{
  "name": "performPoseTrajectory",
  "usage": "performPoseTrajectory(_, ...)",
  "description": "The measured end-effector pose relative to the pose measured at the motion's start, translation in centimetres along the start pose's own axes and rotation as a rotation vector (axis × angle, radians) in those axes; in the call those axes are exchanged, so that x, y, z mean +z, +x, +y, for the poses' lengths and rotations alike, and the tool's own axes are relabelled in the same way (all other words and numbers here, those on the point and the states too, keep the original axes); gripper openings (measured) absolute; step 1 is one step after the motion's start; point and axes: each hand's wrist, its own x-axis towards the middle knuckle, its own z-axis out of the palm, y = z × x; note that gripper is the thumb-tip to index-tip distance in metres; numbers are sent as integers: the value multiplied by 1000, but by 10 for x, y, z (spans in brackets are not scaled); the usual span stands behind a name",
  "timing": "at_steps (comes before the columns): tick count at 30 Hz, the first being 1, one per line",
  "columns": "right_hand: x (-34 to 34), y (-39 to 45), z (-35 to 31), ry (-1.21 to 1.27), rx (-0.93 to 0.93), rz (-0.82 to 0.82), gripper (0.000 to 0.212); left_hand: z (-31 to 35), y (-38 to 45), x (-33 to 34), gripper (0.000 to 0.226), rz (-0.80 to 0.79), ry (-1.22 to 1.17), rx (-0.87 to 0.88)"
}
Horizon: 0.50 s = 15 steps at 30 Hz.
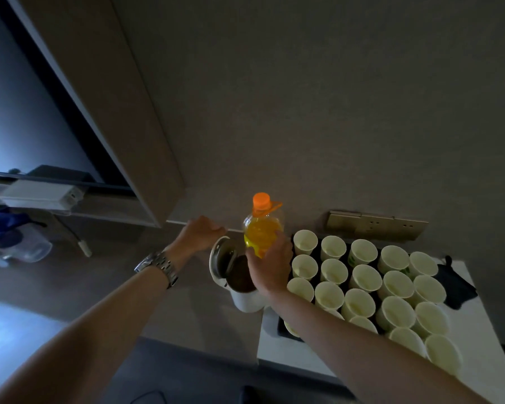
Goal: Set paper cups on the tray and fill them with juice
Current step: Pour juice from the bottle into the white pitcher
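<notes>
Holding the juice bottle (262, 228) in the right hand (270, 268), with the fingers (281, 243) curled round its lower body, the person has it above the back of the desk (277, 339), between the open white kettle (233, 275) and the tray (283, 329) of paper cups (362, 279). The bottle stands almost upright, its long axis vertical, and the orange cap (261, 200), not yet taken off, points up toward the wall. The left hand (199, 233) is loosely curled near the wall edge and holds nothing that I can see. In my judgement, this free hand should now unscrew the cap while the right keeps the bottle steady, and then the bottle should tilt slowly over the nearest cup, low to the rim, because the cups are light and packed closely.
</notes>
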Motion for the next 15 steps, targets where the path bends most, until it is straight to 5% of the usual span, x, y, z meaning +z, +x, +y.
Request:
performPoseTrajectory(2, 5, -2, -7, 73, 27, 33, 72, -4, -6, 4, 30, -57, -59, -95)
performPoseTrajectory(7, 4, -12, -25, 191, 19, -250, 7, -8, -13, 10, 29, -82, -143, -134)
performPoseTrajectory(15, -2, -15, -17, 169, -43, -280, 53, -4, -16, 38, 39, 7, -98, -70)
